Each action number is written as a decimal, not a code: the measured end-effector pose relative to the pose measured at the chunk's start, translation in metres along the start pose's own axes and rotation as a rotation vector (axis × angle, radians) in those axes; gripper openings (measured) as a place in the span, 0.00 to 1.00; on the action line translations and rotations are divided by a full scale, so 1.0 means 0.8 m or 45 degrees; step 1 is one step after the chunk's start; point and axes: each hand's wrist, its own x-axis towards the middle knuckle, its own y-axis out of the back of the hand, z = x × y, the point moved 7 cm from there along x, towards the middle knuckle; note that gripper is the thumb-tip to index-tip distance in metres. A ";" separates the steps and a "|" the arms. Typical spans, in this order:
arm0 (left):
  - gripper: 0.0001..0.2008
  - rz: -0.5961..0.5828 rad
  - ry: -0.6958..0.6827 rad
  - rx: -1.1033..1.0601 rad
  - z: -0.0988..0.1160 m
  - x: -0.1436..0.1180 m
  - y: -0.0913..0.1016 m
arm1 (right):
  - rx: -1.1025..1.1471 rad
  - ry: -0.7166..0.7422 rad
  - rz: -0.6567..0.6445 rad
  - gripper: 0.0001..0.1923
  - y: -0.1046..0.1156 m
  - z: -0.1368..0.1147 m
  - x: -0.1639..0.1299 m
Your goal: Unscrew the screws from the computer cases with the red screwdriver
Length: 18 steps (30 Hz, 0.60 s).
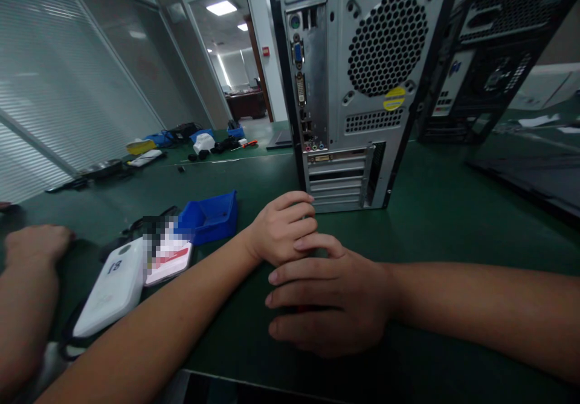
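Head view: two computer towers (357, 84), loosely curled left hand (281, 227), flat empty-seeming right hand (330, 298).

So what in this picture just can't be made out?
- Head view: something red under the right hand; the palm covers nearly all of it.
- Whether the left hand, curled beside the computer case, holds anything: its fingers hide that.
- The card by the blue bin: its top is pixelated.
- Far clutter on the table: too small.
- Another person's hand: arm cut off at the left edge.
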 end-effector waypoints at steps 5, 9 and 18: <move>0.17 0.082 -0.062 0.000 0.004 0.000 0.004 | 0.059 -0.135 0.183 0.05 0.019 0.008 0.001; 0.18 0.083 -0.045 -0.020 0.005 0.003 0.002 | 0.097 -0.161 0.233 0.06 0.020 0.011 -0.001; 0.12 0.009 -0.025 -0.009 0.001 -0.001 -0.005 | 0.097 -0.047 -0.049 0.22 -0.004 0.004 -0.002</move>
